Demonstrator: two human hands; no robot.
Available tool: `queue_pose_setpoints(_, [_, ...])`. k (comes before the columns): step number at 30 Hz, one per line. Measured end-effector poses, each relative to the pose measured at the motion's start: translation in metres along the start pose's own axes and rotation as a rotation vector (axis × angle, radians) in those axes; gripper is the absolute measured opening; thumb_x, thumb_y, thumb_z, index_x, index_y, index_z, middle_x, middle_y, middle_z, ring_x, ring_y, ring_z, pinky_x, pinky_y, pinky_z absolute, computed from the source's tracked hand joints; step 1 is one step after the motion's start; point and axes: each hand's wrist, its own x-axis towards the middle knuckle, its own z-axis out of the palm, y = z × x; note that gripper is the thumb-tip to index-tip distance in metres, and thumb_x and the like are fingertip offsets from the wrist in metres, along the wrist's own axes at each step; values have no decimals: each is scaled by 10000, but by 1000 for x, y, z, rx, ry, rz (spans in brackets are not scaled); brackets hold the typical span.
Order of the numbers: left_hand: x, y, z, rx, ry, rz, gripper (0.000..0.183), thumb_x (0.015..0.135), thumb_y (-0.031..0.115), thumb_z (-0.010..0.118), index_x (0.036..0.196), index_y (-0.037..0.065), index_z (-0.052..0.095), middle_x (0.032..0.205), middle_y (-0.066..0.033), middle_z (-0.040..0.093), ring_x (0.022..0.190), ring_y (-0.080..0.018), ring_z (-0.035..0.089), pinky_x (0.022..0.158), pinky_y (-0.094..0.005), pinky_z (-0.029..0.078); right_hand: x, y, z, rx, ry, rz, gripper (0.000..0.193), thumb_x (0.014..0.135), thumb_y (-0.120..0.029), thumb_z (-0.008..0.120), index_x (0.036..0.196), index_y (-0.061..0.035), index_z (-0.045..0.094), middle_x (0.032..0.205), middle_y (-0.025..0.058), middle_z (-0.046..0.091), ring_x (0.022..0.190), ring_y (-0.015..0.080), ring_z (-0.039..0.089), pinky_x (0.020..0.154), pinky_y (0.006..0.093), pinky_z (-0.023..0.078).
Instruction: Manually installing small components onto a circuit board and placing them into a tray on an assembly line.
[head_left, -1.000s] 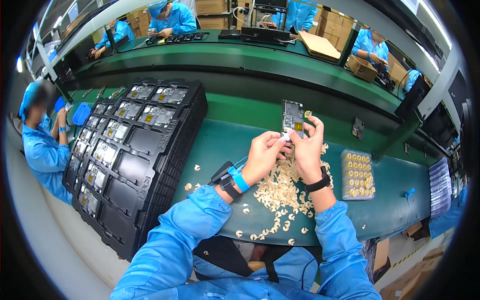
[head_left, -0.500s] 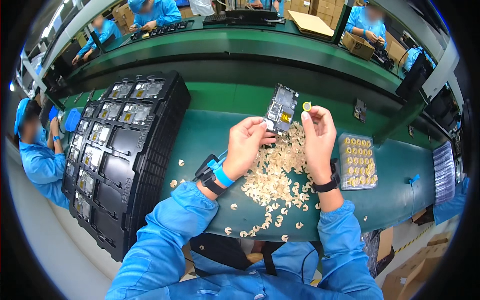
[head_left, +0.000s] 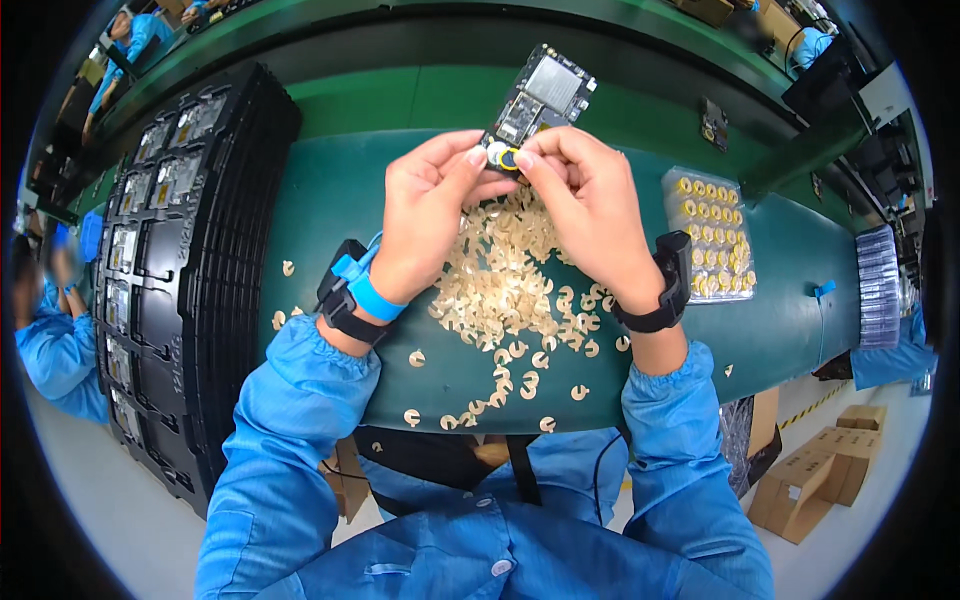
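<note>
Head view. Upper centre: circuit board (head_left: 553,85) held tilted, lower end between both hands. Left hand (head_left: 425,200) pinches the lower-left corner, beside a white round part (head_left: 494,152). Right hand (head_left: 590,200) has its thumb on a yellow-rimmed disc (head_left: 508,158) at that same end; whether disc and board touch cannot be told. Centre, below the hands: heap of pale notched discs (head_left: 495,275) on a green mat (head_left: 330,200), strays toward the lower edge. Right of centre: clear tray (head_left: 674,180) of yellow-rimmed rounds. Left: stacked black trays (head_left: 240,200). Upper right: second board (head_left: 714,124).
</note>
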Motion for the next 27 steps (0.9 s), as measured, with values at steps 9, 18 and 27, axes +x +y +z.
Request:
queue_pose_setpoints(9, [-1, 1, -3, 145, -47, 45, 298, 1078, 72, 533, 1297, -123, 586, 1200, -192, 702, 1026, -228, 728, 916, -336, 623, 1, -6, 2, -165, 14, -49, 126, 932, -105, 712, 919, 20, 709, 571, 28, 473, 529, 92, 393, 513, 297, 341])
queue_pose_setpoints(18, [-3, 3, -2, 166, -74, 46, 307, 1078, 85, 539, 1298, -122, 593, 1202, -185, 705, 1038, -213, 720, 924, -323, 617, -1, -1, 5, -173, 20, -35, 137, 929, -117, 719, 918, 19, 713, 557, 9, 431, 529, 87, 373, 515, 300, 340])
queue_pose_setpoints(27, [-2, 2, -4, 177, -77, 51, 304, 1077, 84, 536, 1294, -121, 593, 1194, -185, 706, 1034, -217, 724, 921, -339, 620, 0, 0, 6, -211, 22, -40, 132, 923, -116, 722, 916, 16, 716, 554, 16, 416, 520, 102, 371, 513, 312, 345])
